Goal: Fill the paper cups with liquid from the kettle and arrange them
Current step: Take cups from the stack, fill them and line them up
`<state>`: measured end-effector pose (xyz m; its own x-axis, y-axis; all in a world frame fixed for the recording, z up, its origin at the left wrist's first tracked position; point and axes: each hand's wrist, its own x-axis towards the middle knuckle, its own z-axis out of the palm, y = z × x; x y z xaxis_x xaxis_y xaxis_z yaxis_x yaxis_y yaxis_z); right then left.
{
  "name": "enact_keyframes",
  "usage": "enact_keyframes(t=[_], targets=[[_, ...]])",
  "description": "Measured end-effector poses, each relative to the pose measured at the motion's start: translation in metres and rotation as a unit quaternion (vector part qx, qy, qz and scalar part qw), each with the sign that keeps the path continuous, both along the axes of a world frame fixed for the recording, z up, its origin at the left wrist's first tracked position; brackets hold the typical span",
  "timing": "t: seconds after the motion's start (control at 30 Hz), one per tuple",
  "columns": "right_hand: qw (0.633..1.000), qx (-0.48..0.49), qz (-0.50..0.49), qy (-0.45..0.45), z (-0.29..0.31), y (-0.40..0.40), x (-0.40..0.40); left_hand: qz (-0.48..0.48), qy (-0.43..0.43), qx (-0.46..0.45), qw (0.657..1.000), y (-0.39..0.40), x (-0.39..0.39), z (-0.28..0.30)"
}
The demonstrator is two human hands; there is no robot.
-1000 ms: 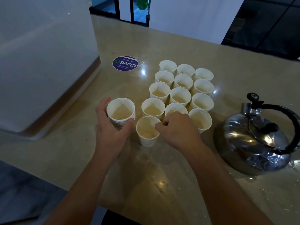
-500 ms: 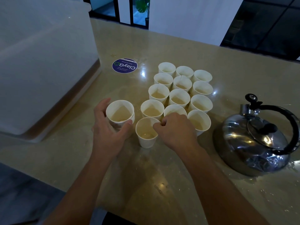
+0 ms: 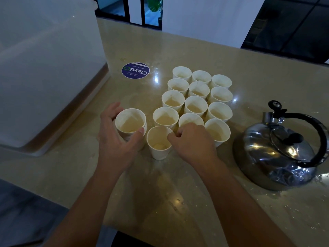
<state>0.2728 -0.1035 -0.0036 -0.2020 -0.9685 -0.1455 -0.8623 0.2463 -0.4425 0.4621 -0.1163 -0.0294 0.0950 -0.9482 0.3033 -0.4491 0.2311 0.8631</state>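
Our left hand (image 3: 115,139) wraps a cup stack (image 3: 130,124), thumb and fingers spread around its wall. Our right hand (image 3: 192,141) pinches the rim of the front cup (image 3: 158,145), just before the cup grid (image 3: 195,106). Step: arranging. Next, we judge, slide it into line without spilling. The kettle (image 3: 277,150) rests right.

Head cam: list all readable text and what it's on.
"ClayGO": large white letters on the round purple sticker on the counter, upside down from this view.
Smaller lines on the same sticker: too small to read.
Paper cups and kettle: no visible text.
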Motion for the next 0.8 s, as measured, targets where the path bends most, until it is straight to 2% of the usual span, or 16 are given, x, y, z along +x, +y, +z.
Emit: enact_keyframes(t=[0.17, 0.27, 0.37, 0.47, 0.57, 0.67, 0.8], targets=[[0.999, -0.008, -0.026, -0.046, 0.007, 0.009, -0.006, 0.016, -0.033, -0.067, 0.997, 0.009, -0.005, 0.027], [0.991, -0.048, -0.063, -0.104, 0.020, 0.020, -0.020, 0.004, -0.033, -0.113, 0.993, 0.014, -0.017, 0.046], [0.970, -0.161, -0.114, -0.139, 0.036, 0.037, -0.046, -0.048, -0.028, -0.165, 0.985, 0.016, -0.040, 0.060], [0.919, -0.310, -0.205, -0.131, 0.049, 0.050, -0.081, -0.125, -0.018, -0.194, 0.973, 0.015, -0.074, 0.071], [0.881, -0.383, -0.272, -0.063, 0.054, 0.055, -0.121, -0.199, -0.004, -0.179, 0.963, 0.014, -0.116, 0.081], [0.872, -0.356, -0.336, -0.013, 0.048, 0.061, -0.158, -0.267, -0.001, -0.141, 0.953, 0.014, -0.157, 0.088], [0.868, -0.293, -0.402, -0.007, 0.029, 0.065, -0.182, -0.339, -0.014, -0.071, 0.938, 0.008, -0.203, 0.094]])
